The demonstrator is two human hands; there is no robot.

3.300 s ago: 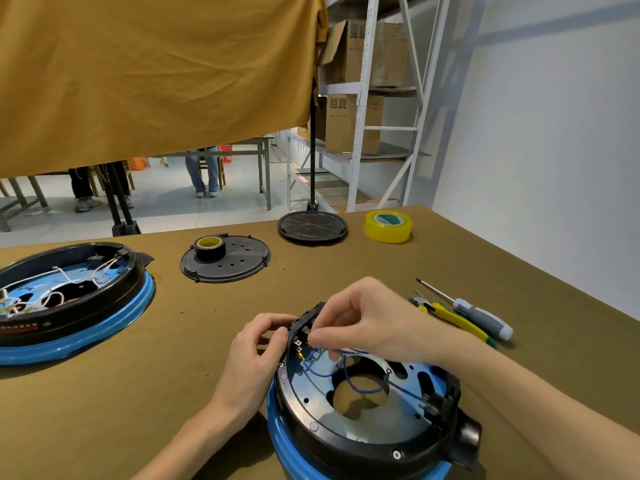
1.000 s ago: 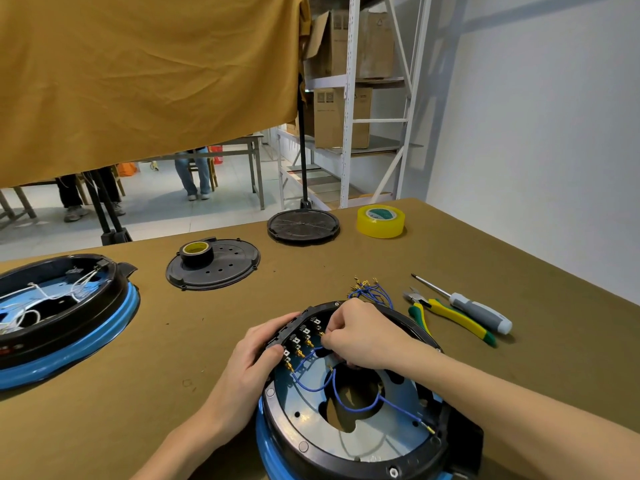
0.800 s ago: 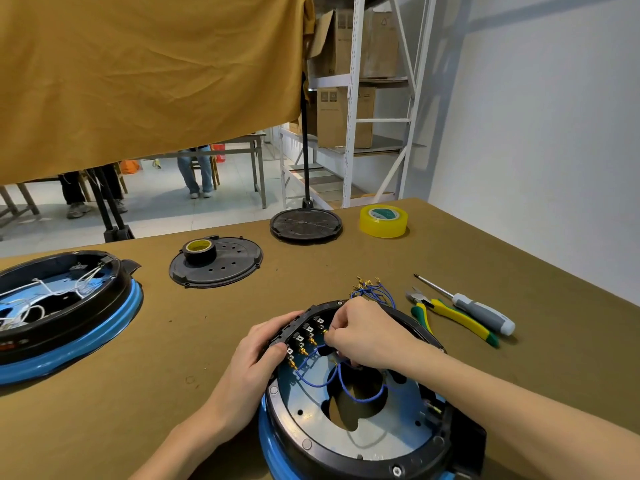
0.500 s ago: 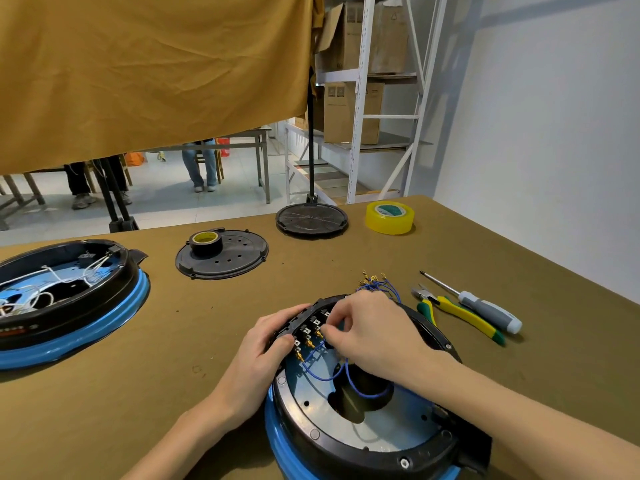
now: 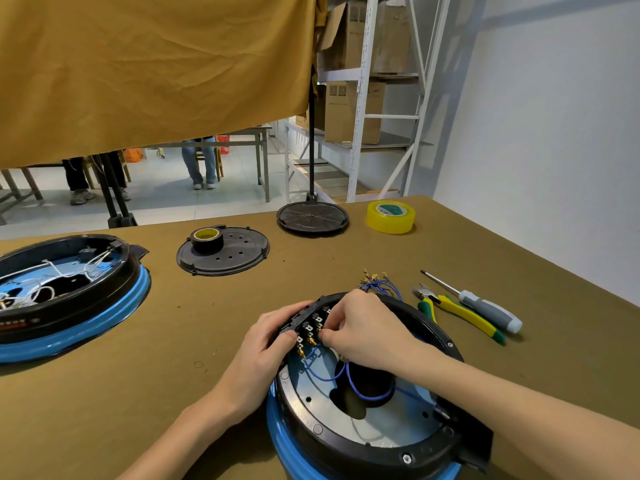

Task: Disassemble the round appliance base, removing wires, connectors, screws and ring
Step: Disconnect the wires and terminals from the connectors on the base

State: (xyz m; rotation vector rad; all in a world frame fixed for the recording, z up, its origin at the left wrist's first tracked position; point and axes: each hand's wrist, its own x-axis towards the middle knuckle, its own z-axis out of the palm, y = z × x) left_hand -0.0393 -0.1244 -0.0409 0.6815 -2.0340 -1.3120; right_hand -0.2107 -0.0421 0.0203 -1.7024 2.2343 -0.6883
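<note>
A round appliance base, black with a blue lower ring, lies open side up at the table's near edge. Blue wires loop across its metal plate to a row of brass connectors on the black switch block at its far left rim. My left hand grips that rim and block from the outside. My right hand pinches a connector at the block between thumb and fingertips. A small bundle of loose blue wires lies on the table just behind the base.
A second open base with white wires sits at the left. A black cover plate carrying a tape roll, a black disc stand foot and yellow tape lie farther back. Pliers and a screwdriver rest on the right.
A bundle of pulled blue wires appeared on the table behind the base since the oldest frame. My right hand has stayed at the connector row, shifting slightly; my left hand keeps its grip.
</note>
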